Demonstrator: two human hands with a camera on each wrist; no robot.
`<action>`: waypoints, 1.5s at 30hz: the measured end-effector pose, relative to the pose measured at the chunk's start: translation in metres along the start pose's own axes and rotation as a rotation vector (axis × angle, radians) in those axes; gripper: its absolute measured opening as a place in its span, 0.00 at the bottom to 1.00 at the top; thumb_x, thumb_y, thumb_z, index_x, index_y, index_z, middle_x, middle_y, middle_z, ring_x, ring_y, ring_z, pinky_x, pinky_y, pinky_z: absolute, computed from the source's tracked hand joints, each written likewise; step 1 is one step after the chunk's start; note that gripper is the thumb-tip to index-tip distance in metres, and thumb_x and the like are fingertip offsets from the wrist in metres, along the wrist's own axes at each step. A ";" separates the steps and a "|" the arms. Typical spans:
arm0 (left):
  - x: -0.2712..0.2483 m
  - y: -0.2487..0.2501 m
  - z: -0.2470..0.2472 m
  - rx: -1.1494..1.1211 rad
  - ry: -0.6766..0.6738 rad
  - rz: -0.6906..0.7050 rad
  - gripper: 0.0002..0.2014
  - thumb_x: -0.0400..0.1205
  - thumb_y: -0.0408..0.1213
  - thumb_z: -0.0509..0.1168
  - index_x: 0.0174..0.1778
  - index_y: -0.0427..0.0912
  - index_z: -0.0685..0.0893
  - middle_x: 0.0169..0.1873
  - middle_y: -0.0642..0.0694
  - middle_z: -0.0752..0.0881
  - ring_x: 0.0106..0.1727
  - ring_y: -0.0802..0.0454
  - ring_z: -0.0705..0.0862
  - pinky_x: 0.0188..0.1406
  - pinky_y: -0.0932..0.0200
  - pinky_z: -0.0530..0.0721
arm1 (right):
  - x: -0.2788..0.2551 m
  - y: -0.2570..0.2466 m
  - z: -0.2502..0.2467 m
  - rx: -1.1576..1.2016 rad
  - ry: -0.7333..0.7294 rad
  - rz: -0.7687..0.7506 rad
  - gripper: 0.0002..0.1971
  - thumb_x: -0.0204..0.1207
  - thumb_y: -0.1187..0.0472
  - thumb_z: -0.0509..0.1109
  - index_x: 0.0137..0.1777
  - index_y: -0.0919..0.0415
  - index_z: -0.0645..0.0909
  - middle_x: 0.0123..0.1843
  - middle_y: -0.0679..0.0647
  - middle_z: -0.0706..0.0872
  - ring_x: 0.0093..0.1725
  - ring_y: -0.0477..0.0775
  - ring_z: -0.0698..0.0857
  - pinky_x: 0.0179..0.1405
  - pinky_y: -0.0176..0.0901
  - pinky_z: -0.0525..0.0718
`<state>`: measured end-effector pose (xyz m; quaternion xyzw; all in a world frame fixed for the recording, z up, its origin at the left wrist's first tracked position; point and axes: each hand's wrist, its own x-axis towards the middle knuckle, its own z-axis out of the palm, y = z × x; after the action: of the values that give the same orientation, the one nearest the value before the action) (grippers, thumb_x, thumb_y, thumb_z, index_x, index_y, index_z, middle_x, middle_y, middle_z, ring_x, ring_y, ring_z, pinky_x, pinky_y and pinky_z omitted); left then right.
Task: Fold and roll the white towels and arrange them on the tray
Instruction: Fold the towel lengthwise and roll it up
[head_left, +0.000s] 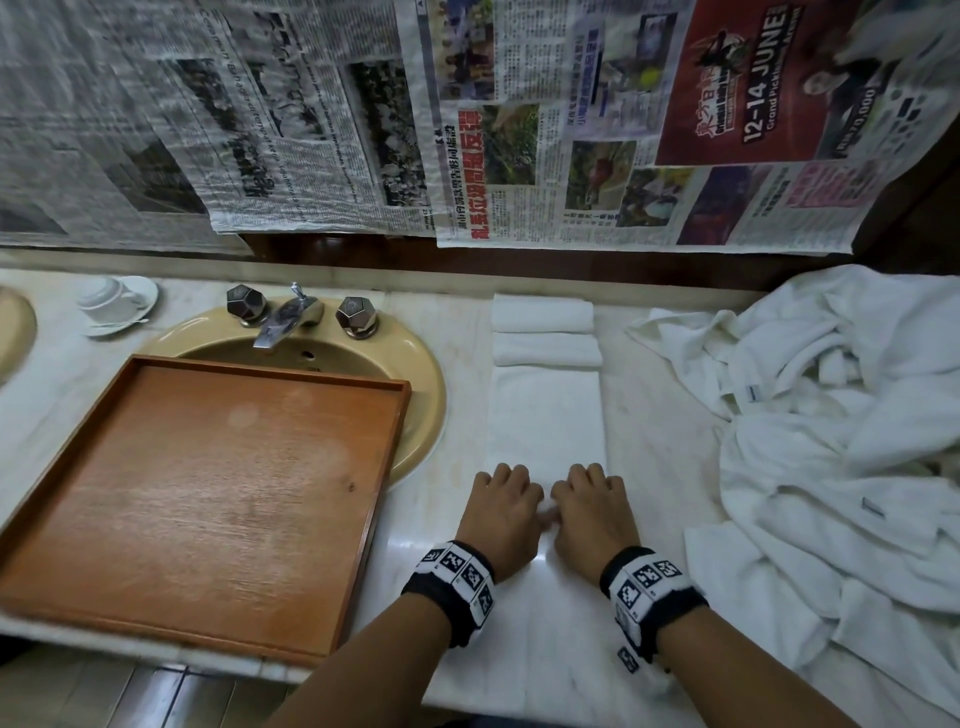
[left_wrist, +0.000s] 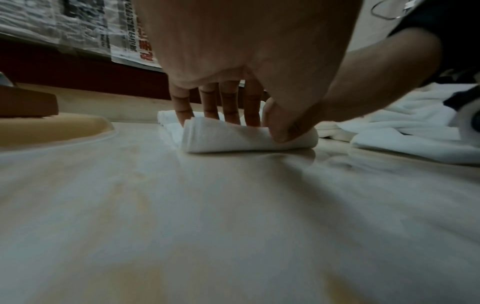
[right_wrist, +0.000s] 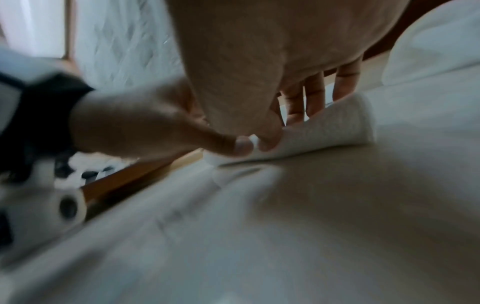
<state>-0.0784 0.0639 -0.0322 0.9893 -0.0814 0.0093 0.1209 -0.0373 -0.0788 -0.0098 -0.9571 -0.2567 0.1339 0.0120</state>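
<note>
A folded white towel (head_left: 546, 415) lies as a long strip on the marble counter, its near end wound into a small roll (left_wrist: 233, 137). My left hand (head_left: 501, 506) and right hand (head_left: 592, 506) sit side by side on that roll, fingers curled over its top and thumbs tucked against its near side. The right wrist view shows the roll (right_wrist: 324, 127) under my right fingers. Two finished white rolls (head_left: 543, 313) (head_left: 546, 349) lie beyond the strip. The wooden tray (head_left: 104, 519) rests over the sink to the left with nothing on it.
A heap of loose white towels (head_left: 831, 441) covers the counter at the right. The beige sink (head_left: 426, 384) with faucet (head_left: 283, 322) sits behind the tray. A cup and saucer (head_left: 117, 304) stand at the far left. Newspaper (head_left: 467, 130) hangs across the back wall.
</note>
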 end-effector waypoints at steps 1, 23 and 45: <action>-0.002 -0.001 0.001 -0.007 -0.013 -0.005 0.06 0.74 0.42 0.73 0.36 0.47 0.83 0.37 0.50 0.79 0.40 0.47 0.77 0.36 0.51 0.76 | 0.000 0.001 0.000 0.012 -0.006 -0.002 0.11 0.74 0.56 0.66 0.56 0.49 0.80 0.56 0.47 0.77 0.60 0.55 0.74 0.60 0.49 0.70; 0.011 0.005 -0.006 0.068 -0.009 -0.039 0.05 0.72 0.42 0.70 0.34 0.47 0.83 0.35 0.49 0.79 0.39 0.45 0.77 0.39 0.50 0.74 | 0.003 -0.002 -0.004 0.012 0.048 0.027 0.07 0.73 0.58 0.67 0.50 0.51 0.83 0.53 0.49 0.78 0.58 0.57 0.74 0.57 0.50 0.71; 0.041 -0.005 -0.007 0.034 0.034 -0.201 0.05 0.72 0.40 0.73 0.35 0.47 0.83 0.37 0.48 0.81 0.42 0.45 0.77 0.42 0.47 0.77 | 0.035 0.013 -0.013 -0.028 0.034 -0.052 0.06 0.71 0.60 0.71 0.47 0.51 0.85 0.50 0.49 0.78 0.54 0.55 0.75 0.55 0.48 0.73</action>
<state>-0.0373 0.0636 -0.0246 0.9941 0.0205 0.0155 0.1058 0.0015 -0.0726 -0.0067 -0.9523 -0.2829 0.1139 0.0065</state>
